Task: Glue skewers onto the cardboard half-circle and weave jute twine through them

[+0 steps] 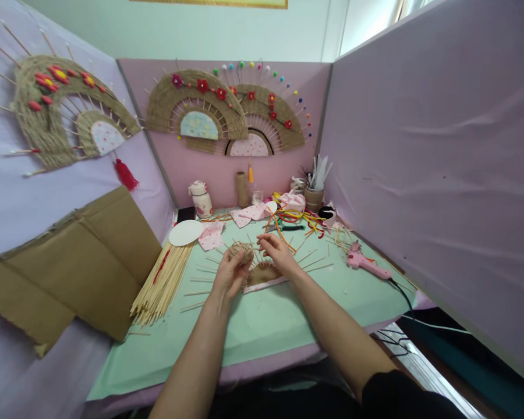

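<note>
My left hand (233, 271) is wrapped round a ball of twine (241, 252) in front of me. To its right, my right hand (276, 251) is raised with thumb and fingers pinched together; whatever thin strand they hold is too small to make out. Below both hands lies a half-round fan base (264, 274), brown with a pale pink lower edge. Thin wooden sticks (317, 262) spread out from it like rays on both sides. My hands and forearms cover part of the base.
On the left lie a bundle of sticks (162, 285), a white oval (186, 233) and folded cardboard (78, 262). A pink glue gun (367, 262) with a cord rests at right. Pliers (292, 227), coloured pipe cleaners and a bottle (200, 199) are at the back. Finished fans (201, 105) hang behind.
</note>
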{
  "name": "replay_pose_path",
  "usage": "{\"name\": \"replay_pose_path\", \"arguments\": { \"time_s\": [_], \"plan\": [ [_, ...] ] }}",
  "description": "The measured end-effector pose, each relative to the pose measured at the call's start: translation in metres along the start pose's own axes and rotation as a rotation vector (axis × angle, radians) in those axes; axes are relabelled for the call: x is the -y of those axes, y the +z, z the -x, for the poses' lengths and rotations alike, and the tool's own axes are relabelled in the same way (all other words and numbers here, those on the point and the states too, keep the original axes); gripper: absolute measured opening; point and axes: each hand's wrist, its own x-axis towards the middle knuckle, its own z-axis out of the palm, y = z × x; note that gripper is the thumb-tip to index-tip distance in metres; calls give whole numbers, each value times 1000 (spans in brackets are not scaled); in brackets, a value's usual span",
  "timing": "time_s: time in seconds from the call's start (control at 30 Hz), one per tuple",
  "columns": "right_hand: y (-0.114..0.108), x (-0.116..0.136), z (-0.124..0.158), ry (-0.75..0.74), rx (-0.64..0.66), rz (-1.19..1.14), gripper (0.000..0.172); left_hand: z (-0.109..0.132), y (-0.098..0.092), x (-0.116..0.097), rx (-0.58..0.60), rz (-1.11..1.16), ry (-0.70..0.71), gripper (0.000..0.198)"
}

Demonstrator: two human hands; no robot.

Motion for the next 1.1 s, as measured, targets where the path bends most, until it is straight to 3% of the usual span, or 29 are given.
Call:
{"name": "replay_pose_path", "arguments": {
  "time_s": [0.1, 0.17, 0.33, 0.53, 0.7, 0.83, 1.1],
  "plan": [
    [2, 0, 3, -36, 152, 98, 32, 0, 0, 0, -13, -19, 1, 27],
    [4, 0, 4, -57, 186, 130, 28, 0, 0, 0, -25, -19, 2, 29],
    [1, 2, 3, -71, 112, 127, 22, 4, 4, -1, -12, -14, 20, 37],
    [-3, 4, 0, 14, 20, -102, 27, 6, 6, -4, -5, 36, -101, 19],
    [-4, 10, -2, 56, 16, -357, 23, 7, 2, 0, 71, -111, -202, 21],
    [-6, 17, -1, 114, -8, -523, 22, 6, -1, 4, 70, -167, -196, 29],
    [-9, 22, 2, 189, -12, -627, 19, 9, -1, 3, 77, -173, -275, 36]
  ]
}}
